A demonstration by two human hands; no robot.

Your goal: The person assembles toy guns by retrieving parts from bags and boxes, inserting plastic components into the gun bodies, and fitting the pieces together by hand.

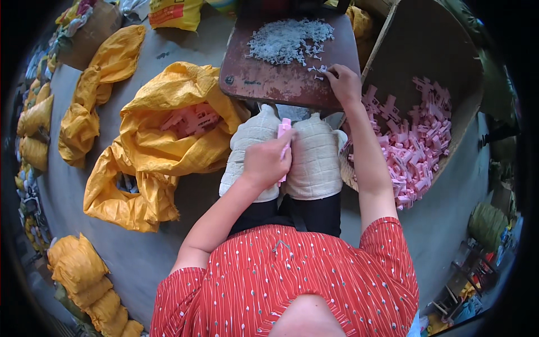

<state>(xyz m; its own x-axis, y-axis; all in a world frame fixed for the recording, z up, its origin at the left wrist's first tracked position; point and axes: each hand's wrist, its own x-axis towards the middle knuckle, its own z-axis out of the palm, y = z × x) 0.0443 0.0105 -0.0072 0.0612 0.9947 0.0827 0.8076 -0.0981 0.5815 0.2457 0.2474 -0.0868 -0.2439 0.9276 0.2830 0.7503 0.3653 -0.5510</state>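
Note:
My left hand (268, 162) is closed around a pink plastic toy pistol (284, 128), held upright above my lap between my knees. Its lower end shows below my fist. At the right edge of a worn, dark red stool top (264, 84), my right hand (345, 85) pinches a small clear plastic piece (322, 69). A few similar pieces lie beside those fingertips. Farther back on the same surface spreads a heap of small clear plastic pieces (289, 38), each with a flared end. Quilted pale covers (317, 163) wrap both my knees.
To the right, a large cardboard box (426, 42) holds many pink toy pistols (412, 146). On the left, an open yellow woven sack (163, 95) contains more pink pieces (193, 119). Other yellow sacks (90, 286) lie along the left side on the grey floor.

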